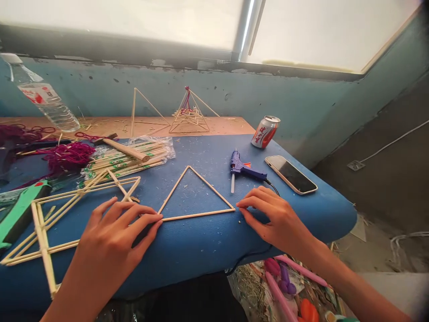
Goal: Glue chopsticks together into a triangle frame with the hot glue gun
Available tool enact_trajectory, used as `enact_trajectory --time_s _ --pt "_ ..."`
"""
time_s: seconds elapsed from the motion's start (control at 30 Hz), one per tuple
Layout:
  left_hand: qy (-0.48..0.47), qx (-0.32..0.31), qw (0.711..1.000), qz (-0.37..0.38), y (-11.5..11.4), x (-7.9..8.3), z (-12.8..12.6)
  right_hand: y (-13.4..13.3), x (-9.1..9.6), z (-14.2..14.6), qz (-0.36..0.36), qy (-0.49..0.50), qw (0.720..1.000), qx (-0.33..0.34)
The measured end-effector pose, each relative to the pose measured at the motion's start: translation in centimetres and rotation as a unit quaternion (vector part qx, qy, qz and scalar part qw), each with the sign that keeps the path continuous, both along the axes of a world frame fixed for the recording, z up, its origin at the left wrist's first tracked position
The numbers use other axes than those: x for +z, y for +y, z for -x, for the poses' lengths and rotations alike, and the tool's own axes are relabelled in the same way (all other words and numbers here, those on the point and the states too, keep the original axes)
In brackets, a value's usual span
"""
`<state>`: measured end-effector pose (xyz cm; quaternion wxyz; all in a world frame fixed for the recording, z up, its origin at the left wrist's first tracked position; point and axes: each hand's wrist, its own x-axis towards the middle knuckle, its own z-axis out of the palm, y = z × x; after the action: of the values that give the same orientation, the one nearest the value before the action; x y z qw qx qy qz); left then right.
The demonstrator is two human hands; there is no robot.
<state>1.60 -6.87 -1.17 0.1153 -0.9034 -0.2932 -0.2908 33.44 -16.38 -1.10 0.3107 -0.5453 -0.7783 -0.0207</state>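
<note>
Cut off at the left edge: water bottle [47,100], green tool [16,214]. Packed in a clear plastic bag [134,156] toward the back left of the blue table [201,241]: bundled sticks. Flat near the front edge: stick triangle [197,215]. Left hand [114,232] spread open, fingertips pressing its left corner. Right hand [271,219] loosely open, fingertips touching its right corner. Behind: glue gun [239,167], phone [291,174].
</note>
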Motion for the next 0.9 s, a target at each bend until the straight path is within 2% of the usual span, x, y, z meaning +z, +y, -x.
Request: enact_trajectory --time_s 0.37,0.57,0.73,0.8,0.9 --pt "-0.006 0.003 1.0 -0.01 0.0 0.1 -0.1 1.1 0.4 -0.4 0.054 -0.057 0.995 0.053" --pt "0.001 0.004 1.0 -0.003 0.0 0.0 -0.1 1.3 0.2 -0.7 0.065 -0.041 0.995 0.065" --pt "-0.008 0.008 1.0 -0.012 -0.2 0.1 -0.2 1.2 0.9 -0.5 0.068 -0.026 0.994 0.079" --pt "-0.013 0.009 1.0 -0.016 -0.3 0.1 -0.3 1.3 1.5 -0.8 0.059 -0.015 0.996 0.064" --pt "-0.017 0.01 1.0 -0.015 -0.4 0.3 -0.3 2.3 2.1 -2.0 0.019 -0.031 0.999 -0.021"
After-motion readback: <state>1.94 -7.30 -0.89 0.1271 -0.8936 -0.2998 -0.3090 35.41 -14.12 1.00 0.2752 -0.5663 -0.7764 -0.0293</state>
